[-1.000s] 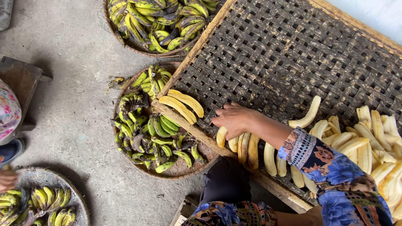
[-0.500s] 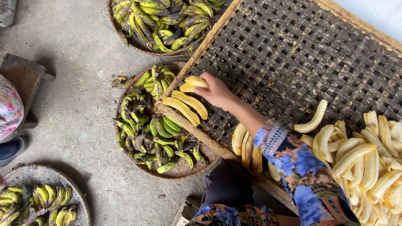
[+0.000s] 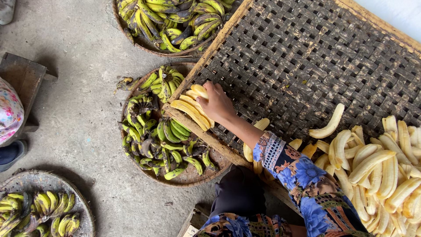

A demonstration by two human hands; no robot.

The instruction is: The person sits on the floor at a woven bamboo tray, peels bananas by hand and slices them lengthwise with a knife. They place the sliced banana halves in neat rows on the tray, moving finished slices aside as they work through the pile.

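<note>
Looking down from my head, my right hand [image 3: 218, 103] reaches forward and to the left across a woven bamboo drying rack [image 3: 315, 57]. My fingers are curled down over a peeled banana [image 3: 199, 90], pale yellow, pressing it against the rack's near-left edge. Its long axis runs from upper left to lower right, and the rounded free tip points up and left, toward the rack's wooden frame [image 3: 206, 136]. The other end is hidden under my palm.

Just beside it, touching or nearly so, lie 2 or 3 more peeled bananas in a row [image 3: 190, 113], all slanted the same way, parallel to the frame. My sleeve [image 3: 302, 180] is blue with a flower print.

My left hand is not in view.

To the right on the rack sits a large heap of peeled bananas [image 3: 377, 171], with 1 curved banana [image 3: 328, 124] lying a little apart from it.

Beside the rack, on the concrete floor [image 3: 79, 66], a round basket tray [image 3: 193, 175] holds bunches of unpeeled green-yellow bananas [image 3: 162, 131]. A second tray [image 3: 144, 44] of them sits further up, and a third [image 3: 79, 199] at lower left. Another person's flowered clothing [image 3: 9, 112] shows at the left edge.
</note>
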